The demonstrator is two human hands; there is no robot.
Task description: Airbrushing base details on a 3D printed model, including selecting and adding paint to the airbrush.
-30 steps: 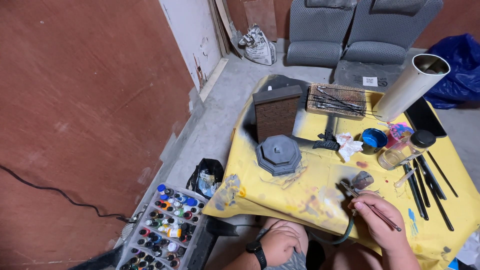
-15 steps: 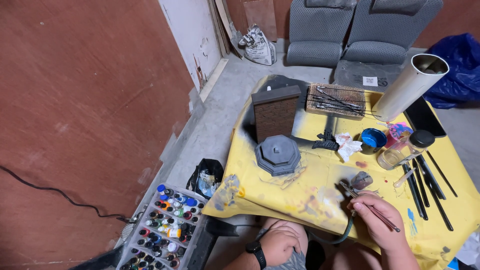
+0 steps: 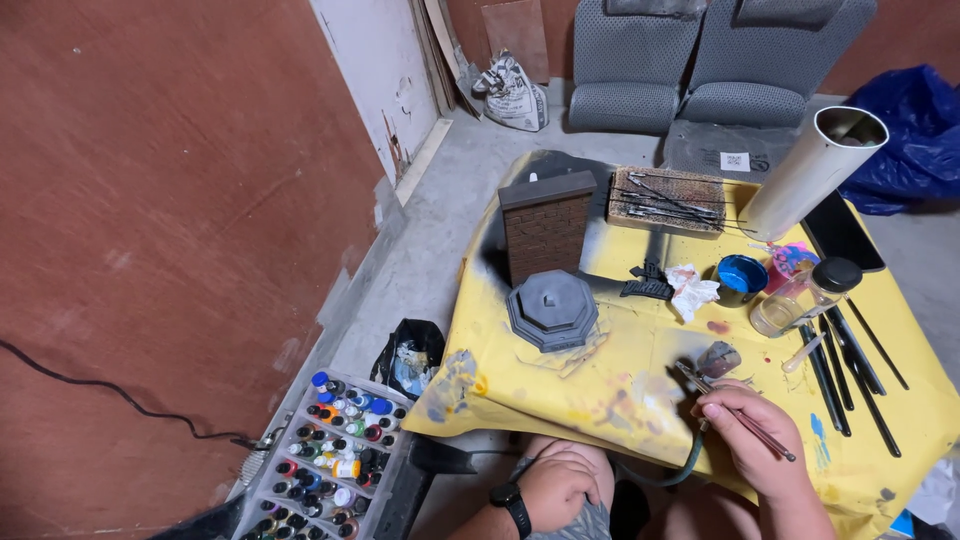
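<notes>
At a yellow-covered table (image 3: 900, 420), we look down on a person's right hand (image 3: 757, 445) curled around a thin paintbrush (image 3: 745, 420), the fingers (image 3: 722, 410) pinched on its shaft and the brush lying across the hand from upper left to lower right; its tip sits just beside a small grey piece (image 3: 718, 358) on the paint-smeared cloth. We see the left hand (image 3: 556, 487), a dark watch (image 3: 515, 503) on its wrist, resting loosely closed on the person's knee below the table edge; whether it has anything in it we cannot tell.

On the table, a grey octagonal model roof (image 3: 552, 308) stands in front of a brown brick-textured block (image 3: 546, 228); behind them lies a flat brown panel (image 3: 668, 198) crossed by dark wires. A pale tube (image 3: 812, 172) leans at the far right; near it are a blue cup (image 3: 742, 276), a crumpled white tissue (image 3: 691, 290), a clear glass jar (image 3: 776, 315) and a black-capped bottle (image 3: 834, 277); a row of black brushes (image 3: 850, 365) lies to the right of the working hand.

On the floor at lower left, a tray of small paint bottles (image 3: 335, 455) with many-coloured caps sits beside a black bag (image 3: 408, 352); grey seat cushions (image 3: 690, 60) stand against the far wall.
</notes>
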